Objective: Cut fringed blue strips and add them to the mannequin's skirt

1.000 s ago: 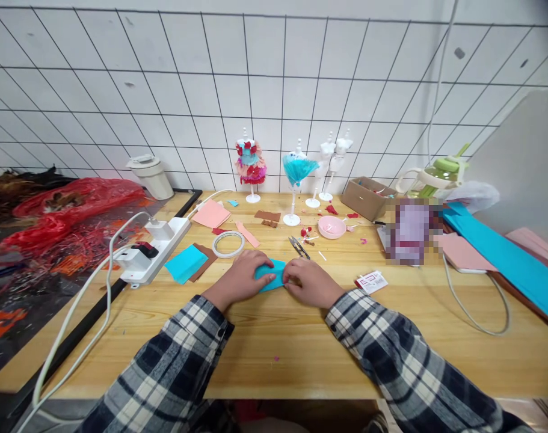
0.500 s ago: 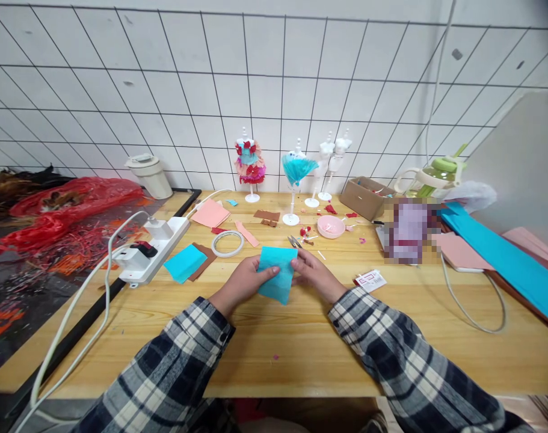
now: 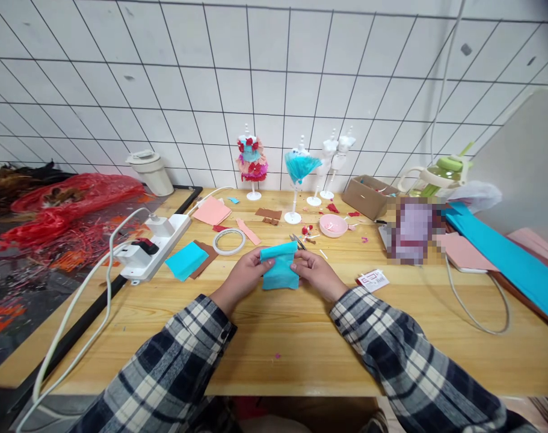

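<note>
Both hands hold a blue sheet of crepe paper above the middle of the table, its top edge folded over toward me. My left hand pinches its left side, thumb in front. On the right side, my right hand grips the same sheet between thumb and fingers. Just behind the paper lies a pair of scissors, partly covered by it. A roll of white tape rests beyond my left hand, close to another blue paper piece lying on brown paper.
Small white mannequins stand at the back, one in a ruffled dress, one with a blue paper skirt. A pink bowl and cardboard box sit right of them. A power strip with cables lies left.
The blue paper's top edge has been folded down toward me, so the sheet looks shorter. Both hands stay at its sides, and the view has shifted slightly.
</note>
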`<action>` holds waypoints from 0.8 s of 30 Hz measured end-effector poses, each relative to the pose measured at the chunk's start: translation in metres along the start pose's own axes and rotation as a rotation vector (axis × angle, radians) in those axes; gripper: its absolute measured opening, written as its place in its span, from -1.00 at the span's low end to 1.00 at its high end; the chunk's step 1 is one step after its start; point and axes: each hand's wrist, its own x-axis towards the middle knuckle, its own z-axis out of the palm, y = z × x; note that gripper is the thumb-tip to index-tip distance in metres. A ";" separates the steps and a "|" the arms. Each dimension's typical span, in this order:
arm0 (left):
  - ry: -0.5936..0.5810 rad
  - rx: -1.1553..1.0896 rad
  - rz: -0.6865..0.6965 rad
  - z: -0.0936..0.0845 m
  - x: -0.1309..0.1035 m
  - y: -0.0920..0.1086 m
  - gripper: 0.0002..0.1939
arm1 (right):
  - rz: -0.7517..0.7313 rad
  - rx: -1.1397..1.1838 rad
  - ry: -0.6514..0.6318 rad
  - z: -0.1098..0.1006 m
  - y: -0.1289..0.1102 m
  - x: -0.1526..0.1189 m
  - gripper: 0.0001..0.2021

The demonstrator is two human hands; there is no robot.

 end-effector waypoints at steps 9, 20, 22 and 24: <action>-0.053 0.377 0.208 -0.003 -0.005 0.004 -0.68 | -0.066 -0.338 0.207 -0.012 -0.006 0.001 -0.63; -0.103 0.620 0.236 -0.004 -0.003 -0.003 -0.56 | -0.478 -1.381 0.207 -0.046 -0.016 0.011 -0.74; -0.119 0.650 0.260 -0.003 -0.003 -0.003 -0.55 | -0.465 -1.463 0.214 -0.038 -0.016 0.011 -0.74; -0.132 0.671 0.272 -0.002 -0.003 -0.003 -0.54 | -0.444 -1.527 0.213 -0.034 -0.017 0.011 -0.74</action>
